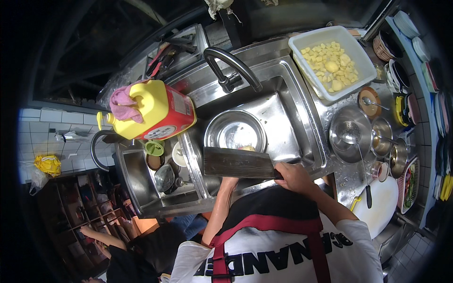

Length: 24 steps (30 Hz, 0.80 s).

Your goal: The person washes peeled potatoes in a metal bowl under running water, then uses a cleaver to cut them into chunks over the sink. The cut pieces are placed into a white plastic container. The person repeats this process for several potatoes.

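Note:
My right hand [295, 179] grips the handle of a broad cleaver [237, 163]. The blade points left over the near edge of the sink. My left hand is almost wholly covered by the blade; only the wrist [230, 184] shows below it, so what the fingers do is hidden. Just past the blade's far edge peeks a pale piece that looks like peeled potato [247, 148]. Behind it a round stainless steel bowl [235, 118] sits in the sink basin [283, 123]. I cannot tell whether the potato touches the bowl or my left hand.
A white plastic tub [366, 72] of potato cubes stands back right. A dark faucet [233, 63] arches over the sink. At left are a yellow-and-red jug [159, 109] and a smaller basin [138, 177] with dishes. Metal bowls [348, 148] crowd the right counter. Another person [148, 251] is at lower left.

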Each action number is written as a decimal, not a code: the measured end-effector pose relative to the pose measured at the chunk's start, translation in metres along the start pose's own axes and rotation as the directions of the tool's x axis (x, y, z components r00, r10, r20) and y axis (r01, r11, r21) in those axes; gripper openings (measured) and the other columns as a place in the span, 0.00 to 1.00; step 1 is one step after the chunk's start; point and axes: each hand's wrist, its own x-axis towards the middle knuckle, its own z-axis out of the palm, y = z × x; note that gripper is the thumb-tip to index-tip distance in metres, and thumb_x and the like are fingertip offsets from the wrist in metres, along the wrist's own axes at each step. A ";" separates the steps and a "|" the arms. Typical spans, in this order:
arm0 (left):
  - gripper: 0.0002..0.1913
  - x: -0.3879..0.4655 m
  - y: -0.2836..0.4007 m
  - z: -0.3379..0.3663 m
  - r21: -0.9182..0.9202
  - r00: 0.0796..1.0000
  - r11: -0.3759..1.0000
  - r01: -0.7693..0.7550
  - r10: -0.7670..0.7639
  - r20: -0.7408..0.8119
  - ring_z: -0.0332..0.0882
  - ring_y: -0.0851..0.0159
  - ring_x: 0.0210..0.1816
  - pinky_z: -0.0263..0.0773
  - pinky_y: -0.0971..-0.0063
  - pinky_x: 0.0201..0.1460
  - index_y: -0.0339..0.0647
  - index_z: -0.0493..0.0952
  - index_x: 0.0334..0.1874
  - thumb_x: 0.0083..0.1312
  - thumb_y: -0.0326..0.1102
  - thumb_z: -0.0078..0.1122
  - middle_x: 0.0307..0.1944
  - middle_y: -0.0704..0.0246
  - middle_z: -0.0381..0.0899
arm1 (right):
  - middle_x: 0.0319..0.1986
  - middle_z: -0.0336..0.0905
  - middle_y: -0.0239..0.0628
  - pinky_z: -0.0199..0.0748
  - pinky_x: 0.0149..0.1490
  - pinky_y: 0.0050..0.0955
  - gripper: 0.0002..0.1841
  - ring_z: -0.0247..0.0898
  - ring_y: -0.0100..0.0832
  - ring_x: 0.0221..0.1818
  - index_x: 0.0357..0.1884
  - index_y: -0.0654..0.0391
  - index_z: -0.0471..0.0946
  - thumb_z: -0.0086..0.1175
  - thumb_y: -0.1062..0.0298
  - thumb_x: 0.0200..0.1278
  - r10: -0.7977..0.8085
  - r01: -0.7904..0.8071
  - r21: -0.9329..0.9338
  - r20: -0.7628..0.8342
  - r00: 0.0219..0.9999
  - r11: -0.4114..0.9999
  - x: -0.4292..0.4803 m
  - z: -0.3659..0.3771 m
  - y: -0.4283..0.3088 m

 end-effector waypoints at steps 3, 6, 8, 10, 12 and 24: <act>0.23 0.001 0.002 0.001 0.024 1.000 1.000 0.002 -0.001 -0.022 0.78 0.69 0.51 0.76 0.71 0.56 0.36 0.71 0.65 0.69 0.32 0.62 0.53 0.65 0.78 | 0.36 0.78 0.41 0.75 0.38 0.43 0.25 0.79 0.48 0.35 0.46 0.54 0.68 0.68 0.57 0.53 -0.016 0.016 -0.004 -0.008 1.000 1.000 0.000 0.001 0.004; 0.23 0.002 0.008 0.004 0.103 0.997 0.995 0.001 0.007 -0.083 0.78 0.69 0.51 0.77 0.71 0.55 0.36 0.71 0.65 0.69 0.32 0.63 0.53 0.64 0.79 | 0.36 0.77 0.40 0.75 0.39 0.44 0.25 0.79 0.48 0.35 0.47 0.53 0.67 0.68 0.57 0.53 -0.037 0.037 0.019 -0.017 0.999 0.999 -0.002 0.010 0.012; 0.24 0.002 0.017 0.006 0.144 0.996 0.989 0.025 -0.012 -0.088 0.78 0.69 0.51 0.77 0.72 0.54 0.35 0.71 0.65 0.68 0.31 0.63 0.53 0.64 0.79 | 0.35 0.78 0.43 0.75 0.39 0.45 0.23 0.79 0.50 0.34 0.46 0.54 0.68 0.67 0.58 0.55 -0.014 0.014 -0.002 -0.066 0.998 1.000 0.000 0.018 0.021; 0.24 -0.001 0.029 0.007 -0.018 0.997 1.000 -0.023 0.024 0.078 0.78 0.70 0.51 0.77 0.72 0.55 0.34 0.70 0.65 0.68 0.30 0.64 0.52 0.65 0.80 | 0.33 0.79 0.46 0.75 0.38 0.46 0.20 0.79 0.51 0.33 0.44 0.55 0.68 0.66 0.59 0.57 0.085 -0.081 0.030 -0.129 0.988 0.996 0.004 0.024 0.033; 0.26 -0.005 0.039 0.010 -0.178 0.988 0.983 -0.054 0.078 0.133 0.81 0.70 0.48 0.80 0.73 0.51 0.32 0.69 0.65 0.66 0.28 0.66 0.49 0.66 0.82 | 0.30 0.79 0.49 0.74 0.37 0.47 0.17 0.78 0.53 0.32 0.41 0.57 0.69 0.64 0.60 0.60 0.301 -0.286 0.113 -0.153 0.941 0.952 0.009 0.026 0.043; 0.13 -0.006 0.015 0.003 -0.439 0.977 0.882 0.172 -0.209 -0.036 0.81 0.66 0.47 0.79 0.72 0.52 0.38 0.77 0.54 0.69 0.30 0.61 0.48 0.65 0.82 | 0.38 0.79 0.44 0.76 0.37 0.43 0.22 0.80 0.49 0.38 0.47 0.55 0.68 0.65 0.58 0.57 0.026 -0.029 0.058 0.045 0.999 0.998 0.002 -0.008 -0.001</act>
